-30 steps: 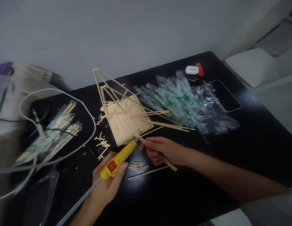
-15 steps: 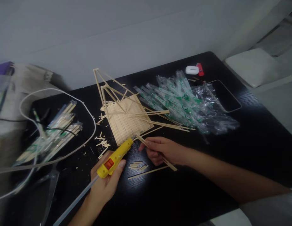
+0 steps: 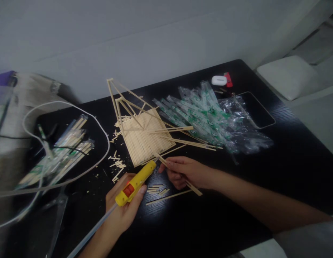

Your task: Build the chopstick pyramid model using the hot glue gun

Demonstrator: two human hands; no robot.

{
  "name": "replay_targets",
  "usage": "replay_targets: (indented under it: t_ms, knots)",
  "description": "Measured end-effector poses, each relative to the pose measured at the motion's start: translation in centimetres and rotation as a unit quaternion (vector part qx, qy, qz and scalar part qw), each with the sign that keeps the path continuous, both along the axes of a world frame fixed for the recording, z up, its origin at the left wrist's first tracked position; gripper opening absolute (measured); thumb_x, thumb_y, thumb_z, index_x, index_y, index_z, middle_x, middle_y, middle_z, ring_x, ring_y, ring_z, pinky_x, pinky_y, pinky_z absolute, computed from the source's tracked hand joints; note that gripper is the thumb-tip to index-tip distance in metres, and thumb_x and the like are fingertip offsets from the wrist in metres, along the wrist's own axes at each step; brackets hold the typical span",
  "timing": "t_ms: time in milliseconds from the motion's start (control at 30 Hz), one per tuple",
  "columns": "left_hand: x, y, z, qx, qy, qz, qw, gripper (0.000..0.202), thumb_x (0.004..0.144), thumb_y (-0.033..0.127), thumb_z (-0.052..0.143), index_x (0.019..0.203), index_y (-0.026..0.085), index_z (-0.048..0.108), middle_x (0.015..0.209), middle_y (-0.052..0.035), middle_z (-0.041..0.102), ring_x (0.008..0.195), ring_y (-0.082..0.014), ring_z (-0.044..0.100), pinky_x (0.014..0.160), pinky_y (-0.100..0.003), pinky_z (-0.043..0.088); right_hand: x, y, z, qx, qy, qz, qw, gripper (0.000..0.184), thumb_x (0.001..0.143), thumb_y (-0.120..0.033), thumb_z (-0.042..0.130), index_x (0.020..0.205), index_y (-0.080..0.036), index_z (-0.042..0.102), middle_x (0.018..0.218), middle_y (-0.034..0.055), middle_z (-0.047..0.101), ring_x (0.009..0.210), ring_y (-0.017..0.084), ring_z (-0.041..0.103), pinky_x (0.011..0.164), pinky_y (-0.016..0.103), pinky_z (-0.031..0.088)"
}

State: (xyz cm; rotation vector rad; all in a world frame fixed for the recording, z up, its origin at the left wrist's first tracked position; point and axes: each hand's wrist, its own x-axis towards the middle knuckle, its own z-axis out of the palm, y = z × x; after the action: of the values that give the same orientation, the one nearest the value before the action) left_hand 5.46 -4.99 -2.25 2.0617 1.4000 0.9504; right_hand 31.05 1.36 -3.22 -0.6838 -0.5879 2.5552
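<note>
My left hand (image 3: 122, 206) is closed around a yellow hot glue gun (image 3: 136, 182) with a red switch; a long glue stick (image 3: 92, 229) runs out of its back end. The nozzle meets the near end of the wooden sticks (image 3: 192, 187) that my right hand (image 3: 186, 172) pinches; whether it touches them I cannot tell. Beyond both hands lies a flat panel of wooden sticks (image 3: 141, 143) set side by side, with a triangular stick frame (image 3: 114, 100) rising from its far left. Short cut pieces (image 3: 155, 189) and one long stick (image 3: 169, 197) lie between my hands.
Clear-and-green plastic wrappers (image 3: 201, 114) are heaped right of the panel, beside a phone (image 3: 256, 109). A white earbud case (image 3: 218, 80) sits farther back. At left are wrapped chopsticks (image 3: 67, 150), a looping white cable (image 3: 106, 134) and scattered offcuts (image 3: 116, 165). A wall stands behind the black table.
My left hand has moved the glue gun slightly right and up, bringing its nozzle to the end of the held sticks. My right hand has hardly moved.
</note>
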Motion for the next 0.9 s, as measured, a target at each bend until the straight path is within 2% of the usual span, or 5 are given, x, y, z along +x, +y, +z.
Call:
replay_targets:
  t_ms: [133, 300, 500, 733, 900]
  knots:
    - [0.0, 0.0, 0.1, -0.004, 0.009, 0.008, 1.000, 0.013, 0.100, 0.018, 0.065, 0.110, 0.023, 0.069, 0.099, -0.0012, 0.071, 0.085, -0.0149, 0.072, 0.076, -0.021, 0.060, 0.0, 0.0, 0.0, 0.002, -0.002, -0.001, 1.000, 0.037, 0.097, -0.050, 0.077, 0.104, -0.016, 0.067, 0.064, -0.0100, 0.041, 0.049, 0.005, 0.027, 0.050, 0.023, 0.021]
    - [-0.5, -0.4, -0.7, -0.008, 0.008, 0.039, 0.999, 0.019, 0.100, 0.019, 0.063, 0.117, 0.026, 0.070, 0.103, -0.0021, 0.073, 0.090, -0.0177, 0.074, 0.081, -0.026, 0.061, 0.0, -0.1, -0.1, 0.006, -0.001, -0.004, 1.000, 0.037, 0.097, -0.051, 0.076, 0.103, -0.015, 0.066, 0.063, -0.0100, 0.042, 0.049, 0.005, 0.028, 0.049, 0.023, 0.022]
    - [-0.7, -0.7, -1.0, -0.016, 0.020, 0.057, 0.998, 0.017, 0.100, 0.022, 0.063, 0.113, 0.023, 0.072, 0.100, -0.0045, 0.075, 0.089, -0.0214, 0.075, 0.079, -0.031, 0.063, 0.0, 0.0, 0.0, 0.007, -0.004, 0.004, 1.000, 0.039, 0.096, -0.051, 0.078, 0.103, -0.015, 0.066, 0.064, -0.0100, 0.042, 0.049, 0.005, 0.027, 0.049, 0.022, 0.021]
    - [-0.1, 0.1, 0.1, -0.007, 0.004, 0.018, 1.000, 0.010, 0.097, 0.023, 0.067, 0.104, 0.022, 0.074, 0.094, -0.0030, 0.074, 0.080, -0.0182, 0.075, 0.072, -0.025, 0.063, 0.0, 0.0, 0.1, 0.006, -0.003, -0.002, 1.000, 0.037, 0.097, -0.051, 0.076, 0.103, -0.015, 0.067, 0.063, -0.0099, 0.041, 0.049, 0.005, 0.027, 0.049, 0.022, 0.022]
    - [-0.3, 0.0, -0.1, -0.018, -0.002, 0.026, 0.999, 0.010, 0.096, 0.023, 0.068, 0.103, 0.022, 0.075, 0.094, -0.0031, 0.075, 0.080, -0.0186, 0.075, 0.072, -0.025, 0.063, 0.0, -0.1, -0.2, 0.010, 0.003, -0.005, 1.000, 0.036, 0.098, -0.050, 0.075, 0.103, -0.015, 0.068, 0.063, -0.0098, 0.042, 0.049, 0.005, 0.027, 0.048, 0.021, 0.022]
